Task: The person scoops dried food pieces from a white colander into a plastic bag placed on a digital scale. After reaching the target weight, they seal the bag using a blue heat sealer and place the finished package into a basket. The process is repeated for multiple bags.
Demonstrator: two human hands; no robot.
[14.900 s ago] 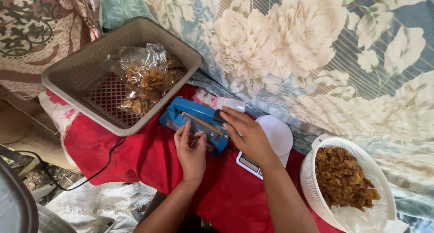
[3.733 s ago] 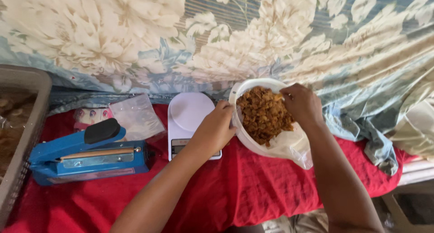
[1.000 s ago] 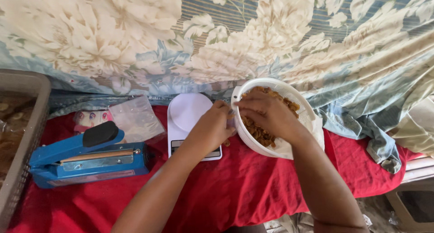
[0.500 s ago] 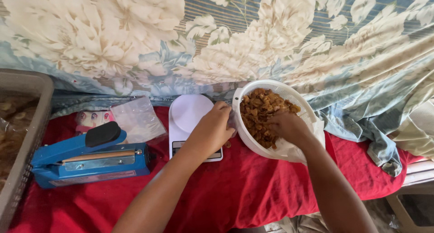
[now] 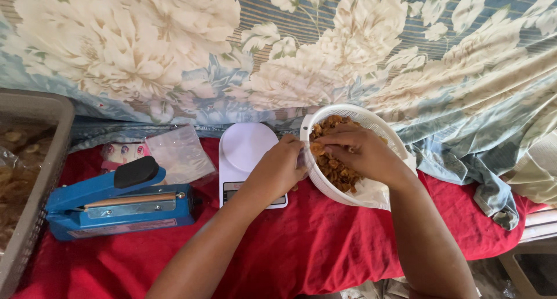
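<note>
Half a second ago the right hand point(image 5: 362, 154) sat low at the bowl's 5 o'clock edge, fingers dipped in; it has now swung up toward 9 o'clock and lies across the bowl point(image 5: 380, 125), fingers pinched on a small clump of snack point(image 5: 339, 174). I read that as a fresh pinch lifted from the heap toward the left hand. Left hand point(image 5: 278, 168) is unchanged: curled at the bowl's 9 o'clock rim, over the lower right of the scale point(image 5: 246, 151). Something clear seems to be caught in its fingers, but I cannot tell what it grips. Bowl: white plastic, round, perforated wall, tilted toward the person, a thin clear sheet spilling over its 5 o'clock edge. Snack: brown, curled, dry-looking pieces. Scale: smooth white, round platform, small display at 6 o'clock. At its 9 o'clock, flat clear bags point(image 5: 174, 154), glossy and creased. Further toward 8 o'clock, a blue metal sealer point(image 5: 122, 206) with black knob. All rest on red cloth point(image 5: 325, 247), soft and rumpled. Grey mesh basket point(image 5: 35, 177) at far left holds filled bags.
</note>
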